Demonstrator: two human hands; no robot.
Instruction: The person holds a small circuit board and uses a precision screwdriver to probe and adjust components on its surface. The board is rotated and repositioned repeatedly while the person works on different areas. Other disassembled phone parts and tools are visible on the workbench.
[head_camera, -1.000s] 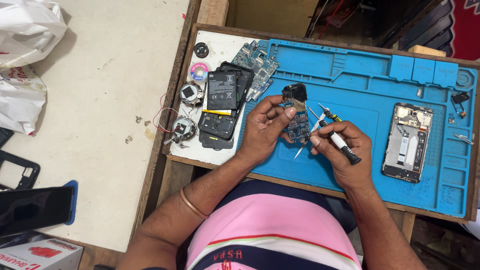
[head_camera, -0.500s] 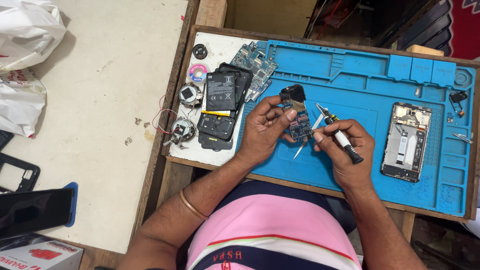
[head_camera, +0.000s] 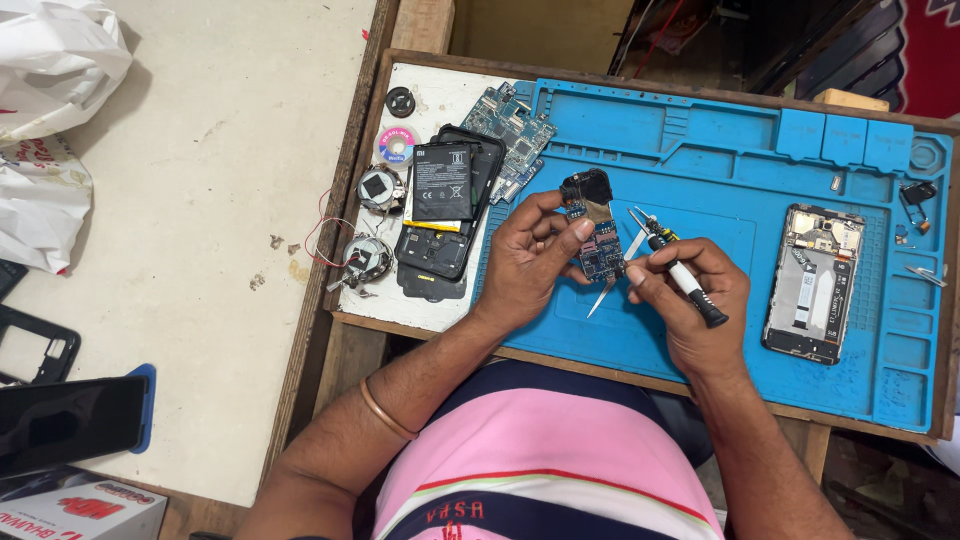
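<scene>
My left hand (head_camera: 530, 255) grips a small blue phone circuit board (head_camera: 598, 240) with a black part at its top, held just above the blue work mat (head_camera: 700, 150). My right hand (head_camera: 690, 300) holds a small screwdriver (head_camera: 680, 272) with a black and white handle; its tip points up and left, close beside the board. Metal tweezers (head_camera: 615, 275) stick out between the two hands, below the board. Which hand holds the tweezers I cannot tell.
An opened phone frame (head_camera: 810, 285) lies on the mat's right side. A black battery (head_camera: 440, 185) on phone parts, another circuit board (head_camera: 510, 125), small round parts (head_camera: 378, 188) and a solder-wick spool (head_camera: 396, 146) lie left. White bags (head_camera: 50, 70) and dark phone screens (head_camera: 65, 420) sit on the table.
The right hand has tilted the screwdriver slightly, its tip staying beside the board. The left hand keeps the board in nearly the same place.
</scene>
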